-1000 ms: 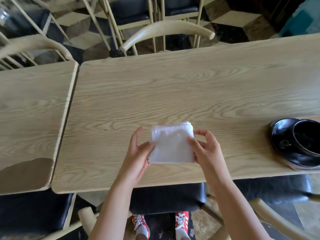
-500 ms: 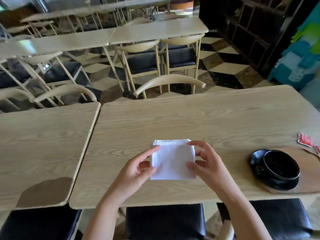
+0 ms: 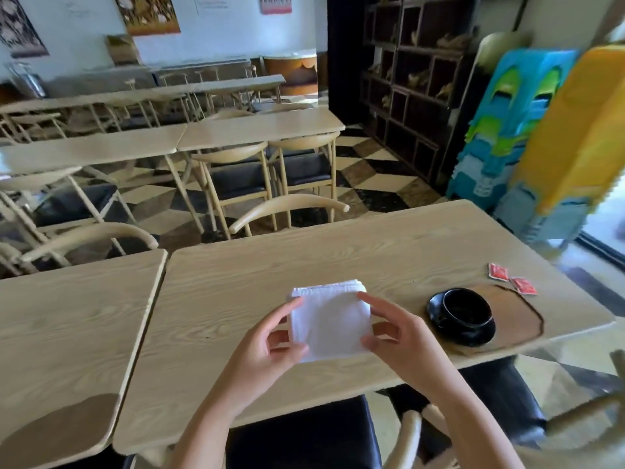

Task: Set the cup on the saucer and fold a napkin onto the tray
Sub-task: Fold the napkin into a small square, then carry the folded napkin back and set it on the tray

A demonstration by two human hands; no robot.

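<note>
- Left hand [image 3: 262, 346]: thumb and forefinger spread into a C, pinching the left edge of the napkin [image 3: 329, 319] at its near and far corners; other fingers curled behind the napkin, partly hidden.
- Right hand [image 3: 402, 336]: same C-shaped pinch on the right edge; remaining fingers curled, tips hidden.
- Napkin: white, folded square, layered edges visible along the far side; held over the worktop [image 3: 338, 258]. Cannot tell whether it touches the surface.
- Cup [image 3: 468, 308]: black, sits on black saucer [image 3: 439, 318], on wooden tray [image 3: 517, 316] at right. Cup handle hard to make out.
- Two red packets [image 3: 498, 272] beside the tray's far edge; print unreadable.
</note>
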